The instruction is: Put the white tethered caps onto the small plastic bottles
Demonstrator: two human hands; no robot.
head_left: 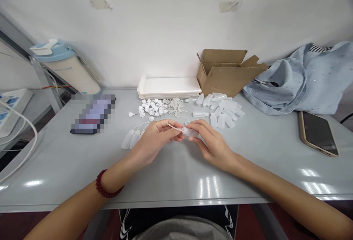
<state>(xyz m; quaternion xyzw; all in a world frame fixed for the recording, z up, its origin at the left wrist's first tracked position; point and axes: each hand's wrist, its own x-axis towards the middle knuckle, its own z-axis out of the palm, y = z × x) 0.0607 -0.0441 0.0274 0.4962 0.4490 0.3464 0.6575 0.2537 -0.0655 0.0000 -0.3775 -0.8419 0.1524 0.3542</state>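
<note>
My right hand (211,140) grips a translucent plastic bottle (191,132) lying sideways between thumb and fingers. At its left end, my left hand (162,135) pinches a white cord (174,127); the bottle's tip is partly hidden by the fingers. Behind my hands lie a pile of small white caps (154,107) and, touching it, a tangle of cords (175,106). Loose translucent bottles (227,111) are spread to the right. Beside my left wrist rest a few bottles with cords attached (128,139), partly covered by that hand.
A stack of white trays (169,85) and an open cardboard box (230,78) stand by the wall. Left are a tumbler (71,69) and a blurred phone (95,115). Right are a blue cloth bag (311,82) and another phone (318,132) on the grey table (171,181).
</note>
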